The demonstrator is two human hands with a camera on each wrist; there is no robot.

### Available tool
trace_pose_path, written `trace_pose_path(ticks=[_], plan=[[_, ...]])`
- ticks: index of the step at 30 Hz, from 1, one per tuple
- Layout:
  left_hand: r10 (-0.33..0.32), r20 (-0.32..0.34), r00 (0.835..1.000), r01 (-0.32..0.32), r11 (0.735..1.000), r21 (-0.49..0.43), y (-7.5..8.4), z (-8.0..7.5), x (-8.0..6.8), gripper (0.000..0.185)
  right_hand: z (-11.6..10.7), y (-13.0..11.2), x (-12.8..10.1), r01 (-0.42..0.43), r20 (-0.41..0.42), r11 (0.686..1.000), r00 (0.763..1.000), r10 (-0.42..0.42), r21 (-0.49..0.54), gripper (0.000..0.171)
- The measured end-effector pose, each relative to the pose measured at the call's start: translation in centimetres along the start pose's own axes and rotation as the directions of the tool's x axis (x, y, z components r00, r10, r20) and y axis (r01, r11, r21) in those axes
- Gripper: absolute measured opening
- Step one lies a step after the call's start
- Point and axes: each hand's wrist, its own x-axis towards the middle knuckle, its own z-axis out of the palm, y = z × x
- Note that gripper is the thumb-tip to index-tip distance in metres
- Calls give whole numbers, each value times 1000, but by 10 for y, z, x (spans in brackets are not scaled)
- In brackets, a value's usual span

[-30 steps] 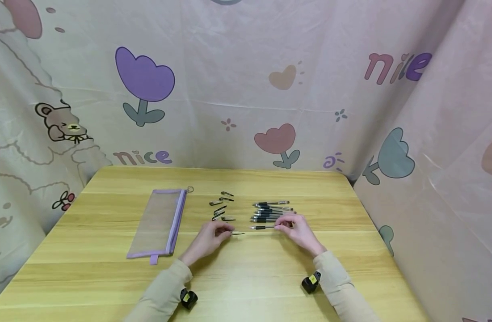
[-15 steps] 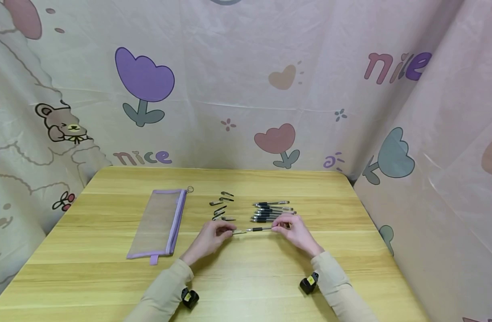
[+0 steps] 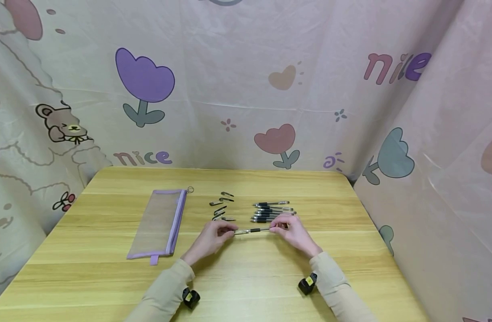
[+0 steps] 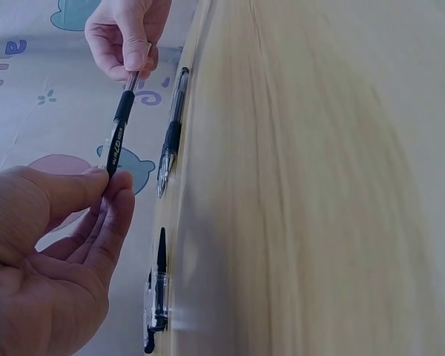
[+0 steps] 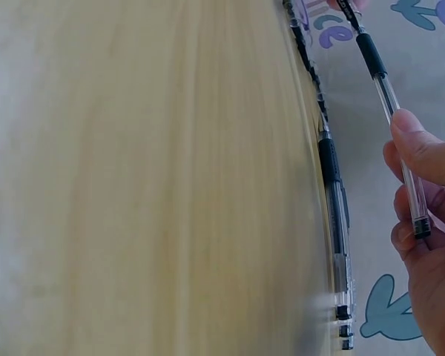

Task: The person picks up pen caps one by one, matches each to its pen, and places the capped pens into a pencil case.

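My left hand (image 3: 211,238) pinches a clear pen cap with a black clip (image 4: 113,150) between thumb and fingers. My right hand (image 3: 292,231) grips the back of a clear gel pen (image 5: 380,80) with a black rubber grip, its black end plug at my palm. Cap and pen stand in one line, the pen's tip inside the cap's mouth and the rubber grip (image 3: 255,230) just outside it. Both are held above the table. Beyond my right hand lies a row of uncapped gel pens (image 3: 270,208); several loose caps (image 3: 219,210) lie scattered beyond my left hand.
A mesh zip pouch (image 3: 157,223) with purple edging lies flat on the wooden table (image 3: 246,277), left of the caps. A patterned curtain (image 3: 213,89) hangs behind the far edge and along both sides.
My right hand has brought the pen leftward and slightly nearer to me, and its tip has entered the cap. The left hand has barely shifted.
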Motion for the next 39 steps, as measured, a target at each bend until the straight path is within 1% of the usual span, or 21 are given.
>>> trace_pose_path(ticks=[11, 15, 20, 26, 28, 31, 32, 35, 39], plan=[[9, 15, 1000, -9, 1000, -8, 2, 4, 0, 16, 2, -9, 1, -46, 77, 998, 996, 43, 39, 12], [27, 16, 1000, -27, 1000, 1, 1, 5, -1, 16, 4, -9, 0, -55, 91, 997, 995, 51, 49, 11], [45, -9, 999, -45, 999, 17, 0, 5, -3, 16, 7, -11, -1, -48, 104, 998, 994, 43, 50, 10], [44, -48, 998, -41, 997, 65, -1, 8, -6, 16, 11, -13, -1, -53, 108, 999, 993, 52, 3, 8], [41, -59, 997, -36, 996, 77, -1, 9, -6, 17, 13, -13, -1, -45, 96, 999, 994, 45, -3, 7], [43, -76, 996, -37, 996, 84, -2, 10, -7, 17, 16, -12, -1, -4, 84, 1000, 996, 4, -1, 6], [33, -79, 996, -27, 997, 75, -2, 11, -7, 17, 17, -12, -1, 8, 82, 1000, 997, -8, 1, 5], [32, -82, 996, -27, 998, 64, -3, 11, -8, 16, 19, -11, 0, 40, 77, 999, 996, -41, 15, 5], [15, -79, 997, -12, 999, 32, -4, 10, -6, 16, 19, -9, 0, 48, 70, 998, 996, -50, 28, 6]])
